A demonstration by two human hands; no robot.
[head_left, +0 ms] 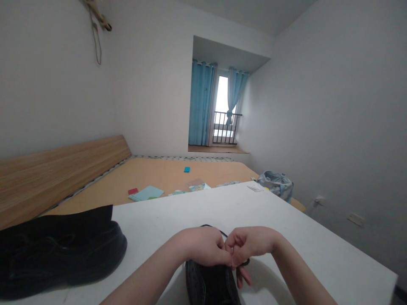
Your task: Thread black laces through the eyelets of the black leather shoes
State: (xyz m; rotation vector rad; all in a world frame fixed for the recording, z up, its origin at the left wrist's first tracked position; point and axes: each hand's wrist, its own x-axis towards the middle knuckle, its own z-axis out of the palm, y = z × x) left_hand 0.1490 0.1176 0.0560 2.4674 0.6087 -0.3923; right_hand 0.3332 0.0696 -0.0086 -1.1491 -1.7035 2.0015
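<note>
Black leather shoe point(57, 254) beside the held shoe point(210, 284)

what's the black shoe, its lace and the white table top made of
The black shoe looks like leather, with a dull smooth surface and rows of punched holes, though synthetic is possible. The lace seems a thin black cord, too small to tell the fibre. The white table top looks like laminate or painted board: flat, even, faintly glossy; its core is hidden.

I have a flat white desk point(295, 228) in view, with a black leather shoe point(57, 254) lying over its left side. A second black leather shoe point(210, 284) sits at its near edge, and a small white paper card point(255, 187) lies by its far edge.
</note>
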